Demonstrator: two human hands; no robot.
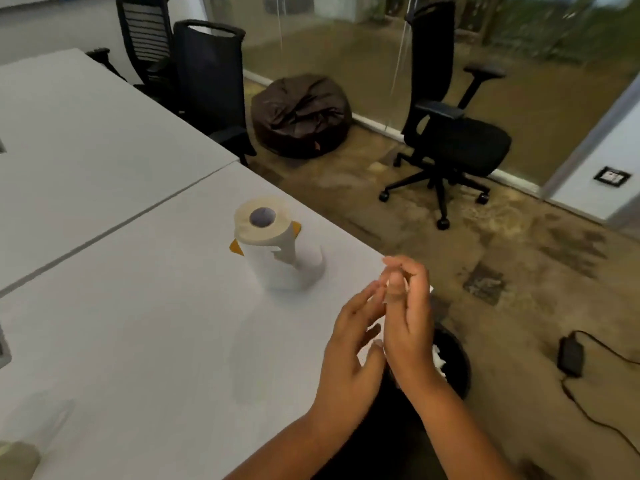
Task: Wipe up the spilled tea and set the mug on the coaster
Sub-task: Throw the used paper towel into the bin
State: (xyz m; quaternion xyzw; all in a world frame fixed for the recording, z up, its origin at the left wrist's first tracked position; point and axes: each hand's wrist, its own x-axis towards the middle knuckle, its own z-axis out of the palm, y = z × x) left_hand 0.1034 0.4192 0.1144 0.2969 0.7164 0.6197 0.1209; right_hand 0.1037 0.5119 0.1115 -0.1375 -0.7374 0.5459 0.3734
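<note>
The white table [114, 306] fills the whole left half of your view, from 7 o'clock up to 11 o'clock, with a seam running across it from 9 o'clock toward the centre. Past its far edge, at 1 to 2 o'clock, a black office chair [450, 133] stands on the mottled floor before the glass wall, and two more dark chairs [194, 71] sit pushed against the table at 12 o'clock. Between them, at about 12 o'clock, a brown beanbag [299, 116] slumps against the glass. Just beside the table's corner at 4 o'clock you have a black bin [453, 358] on the floor with white paper [439, 360] crumpled inside it. Near the centre of your view a roll of paper towel [270, 244] stands upright on the table, a loose end curling off it, with yellow corners showing beneath it on either side. Your left hand [349, 355] is at 5 o'clock over the table's edge, fingers straight and spread, gripping nothing. Your right hand [408, 327] is touching it on the right, above the bin, fingers loosely bent; something pale shows at its fingertips, but the blur is too heavy to tell whether it is pinching anything. At 3 to 4 o'clock a black power adapter [569, 355] lies on the floor with its cable trailing away. The mug and the coaster cannot be made out anywhere you are looking.
</note>
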